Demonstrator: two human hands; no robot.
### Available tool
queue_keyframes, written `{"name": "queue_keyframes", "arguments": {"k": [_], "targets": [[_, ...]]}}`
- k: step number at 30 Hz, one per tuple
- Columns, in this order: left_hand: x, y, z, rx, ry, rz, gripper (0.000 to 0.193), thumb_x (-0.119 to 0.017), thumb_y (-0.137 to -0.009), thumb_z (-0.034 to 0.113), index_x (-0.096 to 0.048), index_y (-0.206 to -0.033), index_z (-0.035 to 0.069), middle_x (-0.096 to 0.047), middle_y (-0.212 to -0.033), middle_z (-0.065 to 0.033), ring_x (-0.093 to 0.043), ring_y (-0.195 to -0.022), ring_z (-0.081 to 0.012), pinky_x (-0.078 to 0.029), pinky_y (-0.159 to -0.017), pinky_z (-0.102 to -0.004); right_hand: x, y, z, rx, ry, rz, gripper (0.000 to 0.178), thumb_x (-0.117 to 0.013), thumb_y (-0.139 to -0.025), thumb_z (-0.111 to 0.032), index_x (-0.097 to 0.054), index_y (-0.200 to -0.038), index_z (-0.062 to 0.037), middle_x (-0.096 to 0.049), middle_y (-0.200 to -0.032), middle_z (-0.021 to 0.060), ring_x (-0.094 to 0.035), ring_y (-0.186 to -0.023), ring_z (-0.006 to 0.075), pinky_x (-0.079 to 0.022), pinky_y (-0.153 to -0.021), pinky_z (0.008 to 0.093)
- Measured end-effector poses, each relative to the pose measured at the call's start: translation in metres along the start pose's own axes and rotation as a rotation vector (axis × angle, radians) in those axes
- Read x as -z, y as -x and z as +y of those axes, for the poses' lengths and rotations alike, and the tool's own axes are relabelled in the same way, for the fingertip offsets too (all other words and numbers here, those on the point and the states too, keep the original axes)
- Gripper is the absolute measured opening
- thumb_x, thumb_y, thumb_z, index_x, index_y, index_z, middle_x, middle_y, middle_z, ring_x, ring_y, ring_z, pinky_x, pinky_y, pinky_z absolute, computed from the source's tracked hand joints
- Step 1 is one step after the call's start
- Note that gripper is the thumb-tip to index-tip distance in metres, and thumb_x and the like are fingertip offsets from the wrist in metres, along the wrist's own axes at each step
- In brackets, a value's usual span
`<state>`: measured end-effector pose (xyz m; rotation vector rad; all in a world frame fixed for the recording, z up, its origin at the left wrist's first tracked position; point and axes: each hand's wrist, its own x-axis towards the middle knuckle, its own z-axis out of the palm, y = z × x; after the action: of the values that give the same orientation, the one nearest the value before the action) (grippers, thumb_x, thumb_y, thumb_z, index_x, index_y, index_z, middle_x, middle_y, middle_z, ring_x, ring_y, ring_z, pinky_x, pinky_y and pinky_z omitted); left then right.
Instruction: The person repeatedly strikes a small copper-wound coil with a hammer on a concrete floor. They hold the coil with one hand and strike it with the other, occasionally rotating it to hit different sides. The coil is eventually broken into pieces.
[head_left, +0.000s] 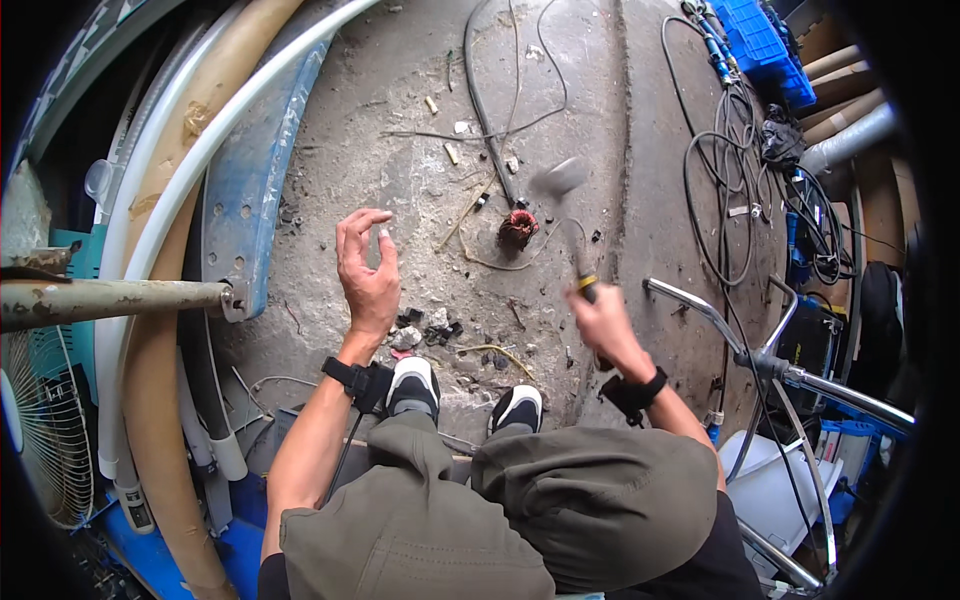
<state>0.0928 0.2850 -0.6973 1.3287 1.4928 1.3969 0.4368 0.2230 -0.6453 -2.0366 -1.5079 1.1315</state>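
My right hand [604, 322] is closed round the handle of a hammer [585, 262]. The hammer's head is raised and smeared by motion, a little to the right of a copper wire coil [517, 230]. That reddish coil stands on the dusty concrete floor, apart from the hammer. My left hand [368, 270] hovers to the left of the coil, thumb and fingers curved and apart, with nothing between them. Dark straps with small devices circle both wrists.
Black and white chips and rubble [430, 328] lie before my shoes. A dark cable [480, 110] runs away from near the coil. Long tubes [165, 200] and a blue metal beam [245, 190] stand left; a chrome frame [770, 365], hoses and a blue crate [757, 45] are right.
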Motion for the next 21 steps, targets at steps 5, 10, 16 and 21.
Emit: {"name": "queue_keyframes", "arguments": {"k": [5,10,16,21], "targets": [[0.019,-0.007,0.005,-0.08,-0.027,0.123,0.026,-0.061,-0.099,-0.003,-0.066,-0.123,0.006,-0.062,-0.126,-0.0108,-0.06,-0.127,-0.0277,-0.049,-0.111,-0.0437,-0.026,-0.001,0.016,-0.095,0.228,-0.105,0.035,-0.066,-0.093,-0.021,-0.058,-0.075,0.008,-0.05,-0.058,0.0184,-0.053,-0.054,0.018,-0.047,-0.055,0.0472],[0.008,-0.003,0.002,-0.123,-0.164,-0.013,0.028,-0.062,-0.096,-0.004,-0.068,-0.121,0.006,-0.065,-0.126,-0.0117,-0.061,-0.126,-0.031,-0.048,-0.112,-0.0434,-0.02,0.02,0.006,-0.121,0.033,-0.046,0.035,-0.072,-0.095,-0.025,-0.06,-0.079,0.0042,-0.056,-0.061,0.0092,-0.051,-0.059,0.0149,-0.046,-0.056,0.0412],[-0.001,0.003,-0.013,-0.06,-0.123,-0.127,0.025,-0.059,-0.102,-0.004,-0.066,-0.124,0.007,-0.059,-0.133,-0.0076,-0.056,-0.134,-0.0236,-0.046,-0.117,-0.0436,0.083,0.027,-0.083,0.13,-0.177,0.139,0.036,-0.073,-0.104,-0.024,-0.056,-0.076,-0.0077,-0.053,-0.06,-0.0047,-0.048,-0.051,0.0065,-0.036,-0.044,0.0286],[-0.002,0.005,-0.015,-0.044,-0.127,-0.19,0.025,-0.058,-0.102,-0.007,-0.067,-0.121,0.006,-0.059,-0.133,-0.0073,-0.058,-0.131,-0.0216,-0.048,-0.115,-0.0388,0.154,0.048,-0.156,0.426,-0.531,0.477,0.025,-0.06,-0.111,-0.015,-0.053,-0.087,-0.0121,-0.043,-0.055,-0.0066,-0.035,-0.039,0.0026,-0.025,-0.035,0.0228]]}}
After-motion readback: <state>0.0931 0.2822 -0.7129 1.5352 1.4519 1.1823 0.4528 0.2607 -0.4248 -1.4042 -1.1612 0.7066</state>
